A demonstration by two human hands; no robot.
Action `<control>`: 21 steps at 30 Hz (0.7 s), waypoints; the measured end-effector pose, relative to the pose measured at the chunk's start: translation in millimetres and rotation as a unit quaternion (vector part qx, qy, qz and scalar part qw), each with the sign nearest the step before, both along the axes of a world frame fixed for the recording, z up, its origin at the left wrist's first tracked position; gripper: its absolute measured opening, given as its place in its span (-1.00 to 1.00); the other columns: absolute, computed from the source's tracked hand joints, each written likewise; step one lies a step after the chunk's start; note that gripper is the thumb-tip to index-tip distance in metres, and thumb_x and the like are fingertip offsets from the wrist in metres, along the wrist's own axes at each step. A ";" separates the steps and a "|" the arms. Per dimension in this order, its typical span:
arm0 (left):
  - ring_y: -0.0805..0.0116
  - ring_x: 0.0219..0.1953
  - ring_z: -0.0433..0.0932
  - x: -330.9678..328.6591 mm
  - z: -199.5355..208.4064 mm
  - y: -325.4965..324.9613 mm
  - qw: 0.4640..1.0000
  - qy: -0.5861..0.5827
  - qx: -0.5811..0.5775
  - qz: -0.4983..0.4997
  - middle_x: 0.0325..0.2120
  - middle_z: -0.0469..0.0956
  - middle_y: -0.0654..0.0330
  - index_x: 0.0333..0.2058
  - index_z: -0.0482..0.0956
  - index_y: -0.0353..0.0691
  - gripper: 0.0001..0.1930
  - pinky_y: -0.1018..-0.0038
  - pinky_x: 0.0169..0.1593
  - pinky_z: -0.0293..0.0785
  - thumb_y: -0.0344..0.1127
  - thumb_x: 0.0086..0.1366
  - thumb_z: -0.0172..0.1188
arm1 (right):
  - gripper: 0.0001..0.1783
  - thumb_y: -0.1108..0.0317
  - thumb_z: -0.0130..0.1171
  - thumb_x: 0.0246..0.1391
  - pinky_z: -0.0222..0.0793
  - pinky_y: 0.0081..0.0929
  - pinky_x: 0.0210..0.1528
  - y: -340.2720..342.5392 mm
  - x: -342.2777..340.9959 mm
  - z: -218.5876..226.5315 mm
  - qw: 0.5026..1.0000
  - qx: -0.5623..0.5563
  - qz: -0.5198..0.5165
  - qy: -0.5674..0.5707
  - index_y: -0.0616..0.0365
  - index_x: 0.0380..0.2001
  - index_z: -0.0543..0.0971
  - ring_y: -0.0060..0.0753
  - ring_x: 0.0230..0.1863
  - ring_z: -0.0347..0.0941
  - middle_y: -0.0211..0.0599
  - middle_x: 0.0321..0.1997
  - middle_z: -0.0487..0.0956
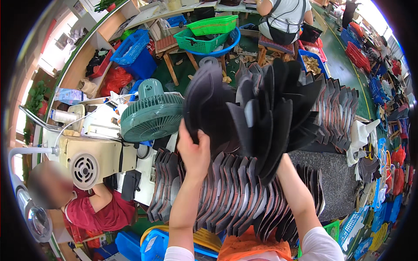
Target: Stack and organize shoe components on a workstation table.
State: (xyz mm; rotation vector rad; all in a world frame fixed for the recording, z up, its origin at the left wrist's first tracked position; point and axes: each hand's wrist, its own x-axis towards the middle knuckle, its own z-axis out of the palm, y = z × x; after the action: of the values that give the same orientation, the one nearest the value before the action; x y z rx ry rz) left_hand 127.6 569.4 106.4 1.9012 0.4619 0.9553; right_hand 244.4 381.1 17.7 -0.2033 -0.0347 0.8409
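My left hand [193,150] is closed, thumb and fingers gripping the lower edge of some black curved cut pieces [208,102], which look like shoe-upper parts. They are slightly blurred. To the right, a fanned bundle of similar black pieces [272,117] is held up at the end of my right forearm [296,185]; the bundle covers my right hand and its fingers. Beneath both hands, a long row of overlapping dark pieces with reddish edges [230,191] stands across the table. More such rows [337,108] stand at the far right of the table.
A green fan [150,111] stands close left of my left hand. Beyond it are a cream sewing machine [93,158] and a co-worker in red [102,209]. Green baskets [207,35] sit at the back; another person [285,19] sits there. A white stand [361,135] is at the table's right.
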 end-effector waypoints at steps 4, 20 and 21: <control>0.36 -0.36 0.47 -37.5 58.6 -12.3 0.986 -0.051 0.142 0.068 -0.34 0.46 0.04 -0.10 0.30 -0.50 -0.67 0.52 -0.25 0.40 -0.55 0.11 0.02 | -0.49 0.32 0.16 0.00 0.32 -0.26 0.05 38.9 -11.3 -2.0 0.981 -0.185 -0.032 -0.042 0.18 0.03 0.30 -0.28 -0.02 0.40 -0.22 -0.03 0.45; -0.16 -0.09 0.42 -21.3 -70.2 -49.1 0.879 0.056 0.444 -0.164 -0.01 0.32 -0.19 -0.06 0.44 -0.23 -0.58 0.21 -0.08 0.44 -0.52 0.02 0.04 | -0.37 0.27 0.13 -0.03 0.20 -0.40 0.08 80.4 18.4 -14.1 0.837 -0.493 0.017 -0.238 0.37 0.07 0.21 -0.19 0.04 0.33 -0.02 0.03 0.38; -0.16 -0.08 0.42 -20.5 -68.3 -46.9 0.889 0.062 0.427 -0.152 -0.01 0.32 -0.19 -0.06 0.44 -0.23 -0.57 0.22 -0.08 0.44 -0.54 0.01 0.05 | -0.39 0.27 0.12 -0.02 0.22 -0.40 0.06 81.4 20.1 -12.5 0.845 -0.480 0.029 -0.232 0.36 0.06 0.23 -0.21 0.02 0.34 -0.04 0.01 0.39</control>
State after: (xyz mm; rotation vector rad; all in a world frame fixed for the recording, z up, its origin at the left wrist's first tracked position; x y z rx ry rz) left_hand 107.1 522.5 38.2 2.7282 -0.2544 0.8942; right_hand 264.4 462.5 5.2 -1.3636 -0.0716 0.7915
